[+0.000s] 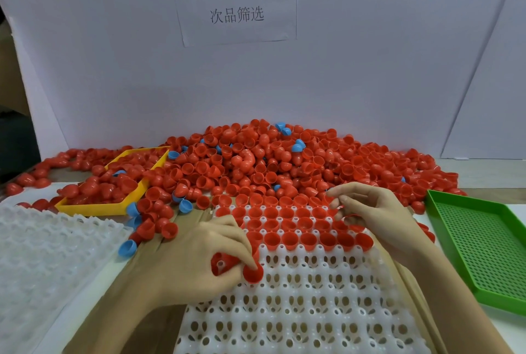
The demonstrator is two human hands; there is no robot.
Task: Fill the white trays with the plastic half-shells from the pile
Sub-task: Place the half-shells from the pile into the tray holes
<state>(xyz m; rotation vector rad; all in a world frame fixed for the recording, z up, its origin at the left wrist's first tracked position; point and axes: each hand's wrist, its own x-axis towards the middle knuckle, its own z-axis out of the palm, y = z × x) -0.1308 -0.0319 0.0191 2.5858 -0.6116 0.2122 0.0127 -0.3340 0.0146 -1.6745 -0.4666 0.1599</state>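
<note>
Hundreds of red half-shells, with a few blue ones mixed in, are heaped in the pile (256, 160) against the white backboard (370, 69), so you have far more stock than you need. In front of you the white tray (299, 311) you are working on holds shells in its far rows only; by my reading roughly a third of it is filled, open side up, and the near rows stand bare. A second white tray (42, 254) at your left has no shells seated in it that I can see, so the bulk of the job lies ahead. A yellow tray (94, 208) at the pile's left edge holds loose red shells, and a green perforated tray (484, 240) sits at your right. Your right hand (378, 211) reaches to the pile's near edge with fingers loosely curled; whether it holds a shell I cannot tell. Your left hand (210, 257) pinches a red half-shell (252, 273) at the left end of the next row, with more red showing under the palm.
</note>
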